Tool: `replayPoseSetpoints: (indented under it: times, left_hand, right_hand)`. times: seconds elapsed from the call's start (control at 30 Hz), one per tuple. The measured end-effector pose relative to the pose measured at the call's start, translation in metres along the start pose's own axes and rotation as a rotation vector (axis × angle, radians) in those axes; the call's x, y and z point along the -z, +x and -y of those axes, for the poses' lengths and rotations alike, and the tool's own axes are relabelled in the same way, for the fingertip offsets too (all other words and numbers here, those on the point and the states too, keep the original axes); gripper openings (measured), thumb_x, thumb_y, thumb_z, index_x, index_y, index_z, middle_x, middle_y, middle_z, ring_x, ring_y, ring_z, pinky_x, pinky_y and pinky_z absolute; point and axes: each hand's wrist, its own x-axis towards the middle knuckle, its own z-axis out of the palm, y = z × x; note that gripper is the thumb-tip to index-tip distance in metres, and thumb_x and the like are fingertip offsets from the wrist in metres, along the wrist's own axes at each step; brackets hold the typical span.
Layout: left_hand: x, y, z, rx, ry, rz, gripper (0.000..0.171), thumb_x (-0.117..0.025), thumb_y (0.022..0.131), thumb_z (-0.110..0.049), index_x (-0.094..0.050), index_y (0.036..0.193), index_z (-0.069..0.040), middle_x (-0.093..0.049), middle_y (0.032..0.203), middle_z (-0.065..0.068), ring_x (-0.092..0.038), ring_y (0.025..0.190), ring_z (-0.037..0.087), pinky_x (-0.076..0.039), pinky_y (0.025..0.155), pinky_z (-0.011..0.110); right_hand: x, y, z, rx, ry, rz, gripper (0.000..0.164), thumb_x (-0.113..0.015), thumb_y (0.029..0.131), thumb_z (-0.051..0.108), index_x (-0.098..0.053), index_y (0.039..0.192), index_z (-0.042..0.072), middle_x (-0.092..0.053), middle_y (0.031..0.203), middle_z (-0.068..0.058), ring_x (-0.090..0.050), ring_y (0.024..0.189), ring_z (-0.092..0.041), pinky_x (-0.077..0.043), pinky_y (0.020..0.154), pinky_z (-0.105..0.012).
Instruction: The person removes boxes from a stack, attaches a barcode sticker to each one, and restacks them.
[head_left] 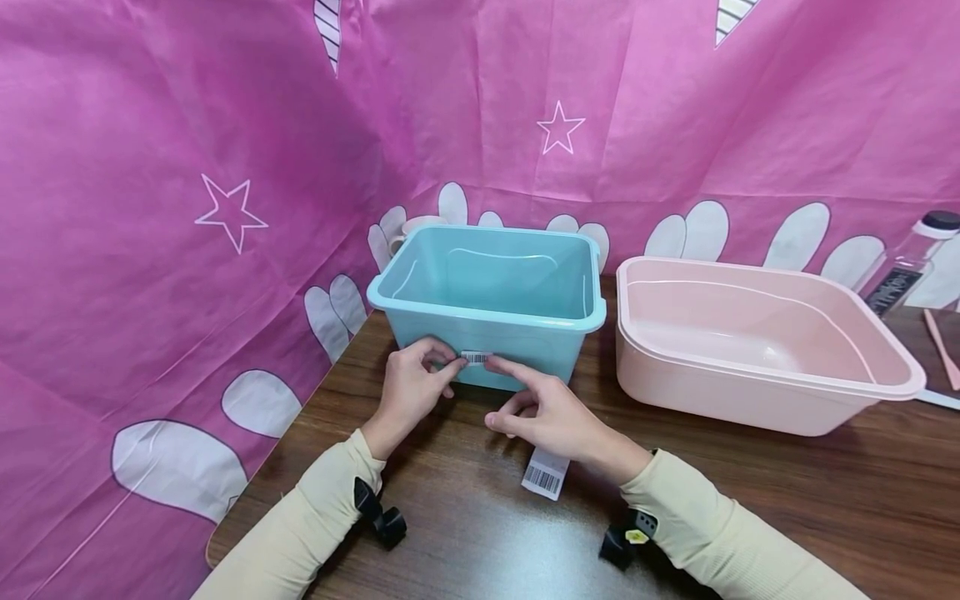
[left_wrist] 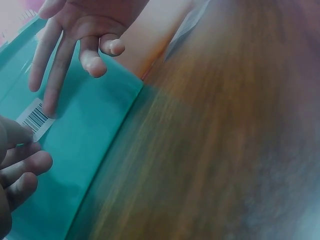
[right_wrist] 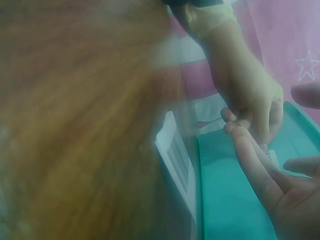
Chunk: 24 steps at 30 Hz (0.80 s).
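Note:
A small white barcode label lies against the front wall of a light blue plastic tub. My left hand pinches the label's left end, thumb tip and forefinger right at its edge. From the other side, my right hand touches the label's right end with a straight index finger; its other fingers are bent and hold nothing. Below the right hand, a white paper strip with another barcode rests on the table, partly hidden by the hand. The right wrist view shows this strip close up.
A larger pink tub stands to the right on the wooden table. Behind it are a clear bottle with a black cap and a thin pink stick. A cup shows behind the blue tub. Pink cloth hangs around the back.

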Motion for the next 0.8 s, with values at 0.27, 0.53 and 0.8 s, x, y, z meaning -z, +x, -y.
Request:
replayPoseSetpoints:
  times: [0.27, 0.53, 0.8]
  left_hand:
    - [0.0002, -0.0007, -0.0018, -0.029, 0.02, -0.027, 0.012, -0.079, 0.084, -0.004, -0.069, 0.08, -0.003, -0.073, 0.067, 0.012, -0.063, 0.042, 0.018, -0.05, 0.047, 0.019]
    - [0.0007, -0.0006, -0.003, -0.005, 0.045, -0.024, 0.011, -0.079, 0.085, -0.007, -0.07, 0.079, -0.004, -0.074, 0.067, 0.013, -0.064, 0.044, 0.017, -0.051, 0.045, 0.022]
    - [0.0007, -0.0003, -0.0002, 0.032, 0.034, -0.017, 0.012, -0.079, 0.086, -0.008, -0.071, 0.078, -0.002, -0.073, 0.067, 0.017, -0.065, 0.044, 0.018, -0.05, 0.042, 0.023]
  right_hand:
    - [0.0009, -0.0003, -0.0007, -0.01, -0.014, 0.002, 0.074, -0.075, 0.091, 0.017, -0.038, 0.156, 0.013, -0.053, 0.149, -0.013, -0.07, 0.08, -0.015, -0.059, 0.069, -0.026]
    - [0.001, -0.0002, -0.0004, -0.002, -0.011, 0.006, 0.075, -0.074, 0.091, 0.015, -0.037, 0.156, 0.011, -0.049, 0.153, -0.013, -0.07, 0.082, -0.013, -0.059, 0.07, -0.025]
    - [0.0011, -0.0003, -0.0013, -0.004, -0.028, 0.01, 0.077, -0.075, 0.09, 0.015, -0.035, 0.156, 0.01, -0.049, 0.153, -0.012, -0.07, 0.083, -0.012, -0.059, 0.071, -0.025]
